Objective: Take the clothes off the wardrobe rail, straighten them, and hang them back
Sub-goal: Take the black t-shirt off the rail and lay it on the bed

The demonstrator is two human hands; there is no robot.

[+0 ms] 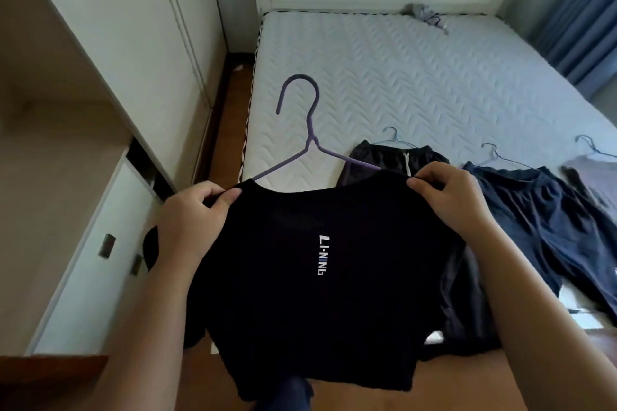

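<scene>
A person holds a black LI-NING top (pixel 317 260) on a purple hanger (pixel 310 140) above the foot of the mattress (pixel 400 70), left hand (pixel 197 213) and right hand (pixel 450 197) each pinching its upper edge between thumb and curled fingers; dark shorts (pixel 534 210) lie on the mattress

The left hand (pixel 190 220) and the right hand (pixel 457 197) are showing bare. Both forearms (pixel 521 294) are also showing uncovered, running to the picture's edge at about 7 o'clock and 5 o'clock. The fingernails are looking short and plain. At 6 o'clock the person is wearing dark blue cloth on a leg (pixel 287 390), probably trousers.
</scene>
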